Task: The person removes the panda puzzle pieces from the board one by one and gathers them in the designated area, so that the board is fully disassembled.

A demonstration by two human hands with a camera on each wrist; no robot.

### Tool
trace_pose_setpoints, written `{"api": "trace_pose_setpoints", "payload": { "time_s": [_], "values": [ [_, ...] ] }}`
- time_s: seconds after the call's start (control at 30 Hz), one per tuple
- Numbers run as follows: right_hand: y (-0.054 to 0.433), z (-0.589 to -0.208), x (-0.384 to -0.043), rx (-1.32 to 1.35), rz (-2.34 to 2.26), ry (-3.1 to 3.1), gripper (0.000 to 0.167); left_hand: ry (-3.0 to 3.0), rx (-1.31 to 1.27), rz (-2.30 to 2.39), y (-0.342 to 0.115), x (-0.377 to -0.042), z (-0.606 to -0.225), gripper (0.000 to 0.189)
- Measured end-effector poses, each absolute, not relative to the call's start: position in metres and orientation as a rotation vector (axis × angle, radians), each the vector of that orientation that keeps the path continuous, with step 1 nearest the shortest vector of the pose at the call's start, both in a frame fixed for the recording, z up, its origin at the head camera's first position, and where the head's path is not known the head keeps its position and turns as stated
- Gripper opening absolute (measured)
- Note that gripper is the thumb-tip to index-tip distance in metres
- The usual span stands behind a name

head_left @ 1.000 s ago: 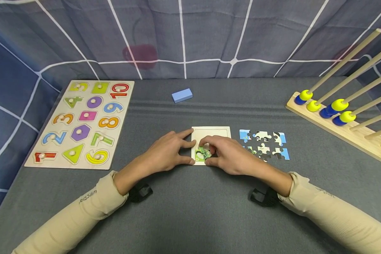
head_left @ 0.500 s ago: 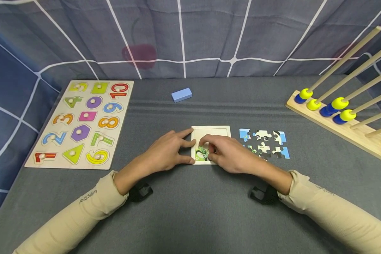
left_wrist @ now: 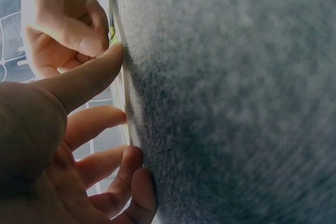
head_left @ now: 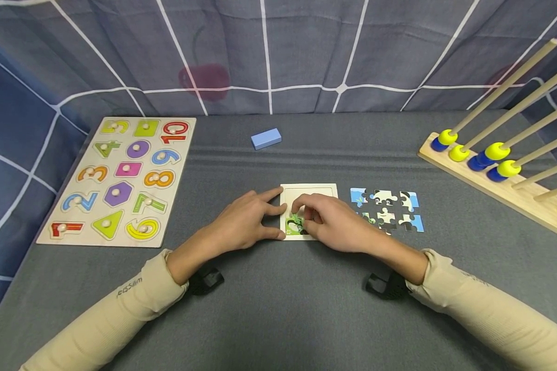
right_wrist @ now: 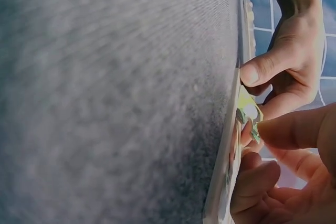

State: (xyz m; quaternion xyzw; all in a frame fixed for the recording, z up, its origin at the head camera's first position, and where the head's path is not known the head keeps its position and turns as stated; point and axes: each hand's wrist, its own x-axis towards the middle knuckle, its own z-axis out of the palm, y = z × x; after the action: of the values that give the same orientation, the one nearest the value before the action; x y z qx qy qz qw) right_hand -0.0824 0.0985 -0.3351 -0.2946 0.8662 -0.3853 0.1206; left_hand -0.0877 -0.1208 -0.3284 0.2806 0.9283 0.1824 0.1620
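Note:
A small cream puzzle tray (head_left: 325,190) lies on the grey table in front of me. My left hand (head_left: 242,221) rests at its left side, fingertips and thumb touching the edge. Over the tray, my right hand (head_left: 338,222) pinches a green, white and black jigsaw piece (right_wrist: 250,110) between thumb and fingers, low at the tray's near left corner. The right wrist view shows this piece tilted up from the tray. The hand hides part of the tray. Several loose panda jigsaw pieces (head_left: 383,198) lie in rows just right of the tray.
A number-and-shape peg board (head_left: 84,172) lies at the left. A blue block (head_left: 266,139) sits behind the tray. On the right stands a wooden rod stand (head_left: 529,198) with blue and yellow beads. A checked cloth (head_left: 301,56) hangs behind the table.
My right thumb and fingers have shifted slightly up and away from the tray's near edge, uncovering more of the green picture. The left hand stays in place.

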Motion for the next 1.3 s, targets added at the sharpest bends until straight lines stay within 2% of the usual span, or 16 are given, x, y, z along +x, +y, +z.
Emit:
{"api": "trace_pose_setpoints", "payload": {
  "time_s": [0.17,0.67,1.3],
  "values": [
    [0.096,-0.333,-0.083,-0.807,-1.182,2.500,0.014,2.647,0.793,0.531,-0.121,-0.088,-0.328,0.058],
    [0.101,-0.336,-0.083,-0.725,-1.405,2.337,0.012,2.646,0.780,0.524,-0.121,-0.086,-0.328,0.058],
    [0.159,-0.330,-0.070,-0.573,-1.387,2.279,0.011,2.650,0.809,0.511,-0.121,-0.086,-0.327,0.059]
  ]
}}
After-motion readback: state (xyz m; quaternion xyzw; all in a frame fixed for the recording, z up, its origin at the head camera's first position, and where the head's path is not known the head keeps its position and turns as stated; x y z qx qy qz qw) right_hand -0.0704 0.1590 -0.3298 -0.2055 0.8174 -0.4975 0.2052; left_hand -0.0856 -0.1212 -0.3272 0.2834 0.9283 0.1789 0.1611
